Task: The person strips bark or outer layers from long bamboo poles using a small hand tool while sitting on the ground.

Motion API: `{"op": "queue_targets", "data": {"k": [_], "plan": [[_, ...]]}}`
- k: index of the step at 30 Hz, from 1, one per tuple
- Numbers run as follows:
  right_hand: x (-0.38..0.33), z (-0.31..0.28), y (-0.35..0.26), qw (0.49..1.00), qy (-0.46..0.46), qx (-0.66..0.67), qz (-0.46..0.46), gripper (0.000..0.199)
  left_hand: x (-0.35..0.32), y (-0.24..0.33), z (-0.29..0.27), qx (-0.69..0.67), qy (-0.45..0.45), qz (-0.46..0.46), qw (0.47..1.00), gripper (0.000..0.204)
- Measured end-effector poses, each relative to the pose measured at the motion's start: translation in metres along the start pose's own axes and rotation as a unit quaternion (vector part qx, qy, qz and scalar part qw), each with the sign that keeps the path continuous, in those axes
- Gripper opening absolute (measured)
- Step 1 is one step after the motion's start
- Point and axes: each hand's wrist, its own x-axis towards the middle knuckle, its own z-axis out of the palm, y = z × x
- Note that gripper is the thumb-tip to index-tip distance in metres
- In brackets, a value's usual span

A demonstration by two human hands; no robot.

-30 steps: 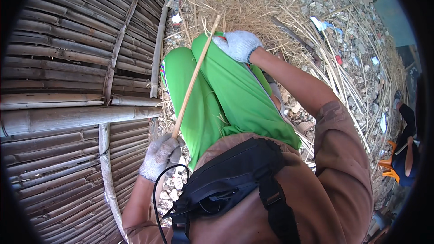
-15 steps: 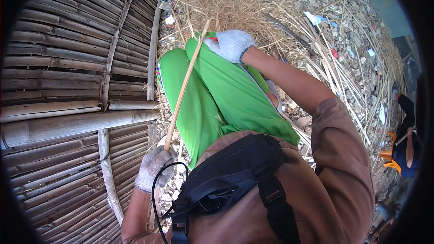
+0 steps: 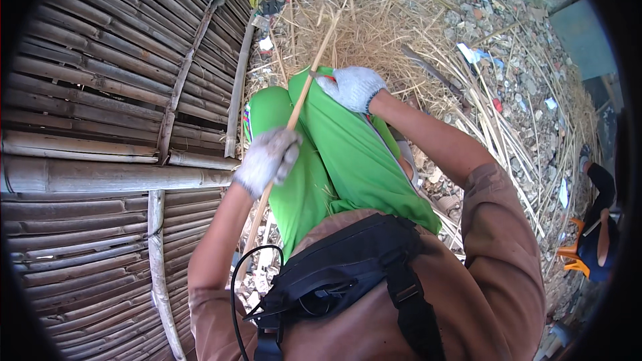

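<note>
A long thin bamboo strip [image 3: 309, 72] runs diagonally across my green-trousered knees [image 3: 334, 160], from the straw pile at the top down past my left side. My left hand [image 3: 267, 159], in a grey-white work glove, is closed around the strip at mid length. My right hand [image 3: 353, 87], also gloved, rests on my knee higher up the strip and seems to hold a small blade against it; the tool is mostly hidden. I sit or crouch, with a black chest harness [image 3: 341, 274] over my brown shirt.
A woven bamboo wall or panel [image 3: 100, 127] with thick poles fills the left side. Dry straw and bamboo offcuts [image 3: 374, 20] lie ahead on stony, littered ground [image 3: 508, 60]. Another person [image 3: 595, 227] with orange items sits at the far right edge.
My left hand has slid up the strip from near my hip to the knee. The strip has shifted lengthwise, and my right hand has stayed at the knee.
</note>
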Motion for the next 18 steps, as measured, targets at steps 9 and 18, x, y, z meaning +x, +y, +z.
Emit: {"op": "queue_targets", "data": {"k": [9, 18], "plan": [[0.000, -0.002, -0.002, 1.000, -0.017, -0.007, -0.005, 0.079, 0.084, 0.023, 0.000, 0.019, -0.019, 0.021, 0.999, 0.024], [0.002, 0.001, -0.004, 1.000, -0.010, 0.006, 0.006, 0.088, -0.021, -0.007, -0.023, 0.045, -0.014, 0.010, 0.999, 0.033]]}}
